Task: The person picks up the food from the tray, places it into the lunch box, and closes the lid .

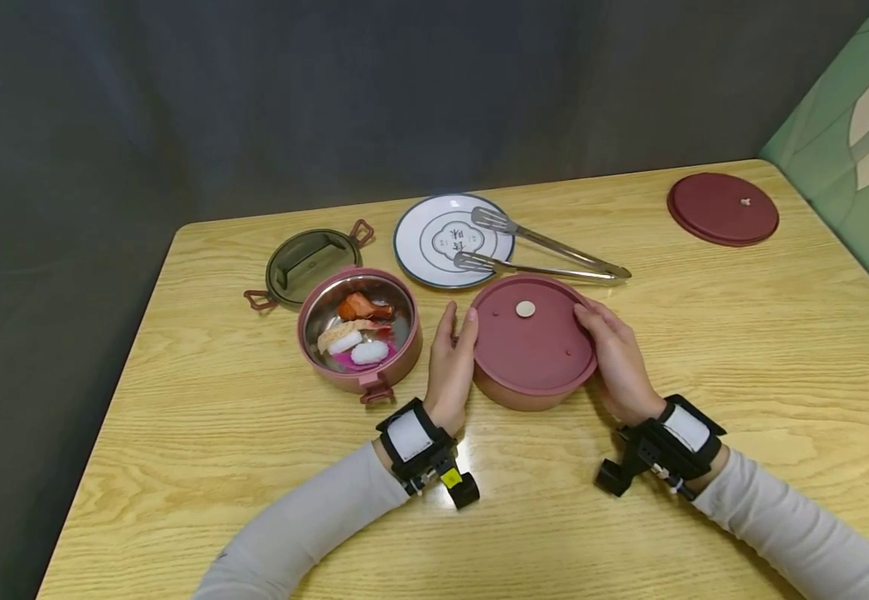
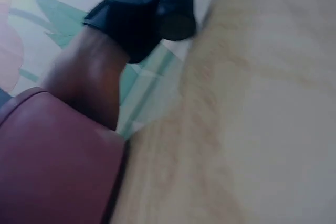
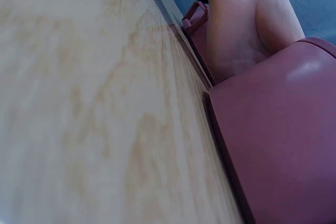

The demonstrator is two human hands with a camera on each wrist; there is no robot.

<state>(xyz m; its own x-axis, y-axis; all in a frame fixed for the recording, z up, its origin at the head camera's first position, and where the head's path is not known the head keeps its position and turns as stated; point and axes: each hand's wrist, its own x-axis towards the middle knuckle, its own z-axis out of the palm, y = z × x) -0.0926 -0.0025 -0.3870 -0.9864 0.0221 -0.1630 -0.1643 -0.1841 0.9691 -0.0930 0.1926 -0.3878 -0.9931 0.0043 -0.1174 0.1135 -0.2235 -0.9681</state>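
A round dark-red lunch box (image 1: 535, 337) with a pale button on its flat top sits between both hands. The left hand (image 1: 452, 367) touches its left side, fingers straight and pointing away, thumb at the rim. On the opposite side the right hand (image 1: 617, 358) holds the box, thumb over the top edge and the other fingers round the wall, mostly hidden. In the right wrist view the box's smooth wall (image 3: 278, 135) stands close over the wooden table. Left of the left hand is an uncovered pink pot (image 1: 409, 358) with a steel inside, holding a drumstick (image 1: 362, 307), shrimp and rice pieces (image 1: 369, 352).
Behind the pot lies a green lid (image 1: 295, 287) with two red clasps. A white plate (image 1: 415, 237) with a blue rim carries the slotted ends of metal tongs (image 1: 561, 245). Another dark-red lid (image 1: 719, 208) rests at the table's back right. A dark curtain (image 1: 404, 92) hangs behind.
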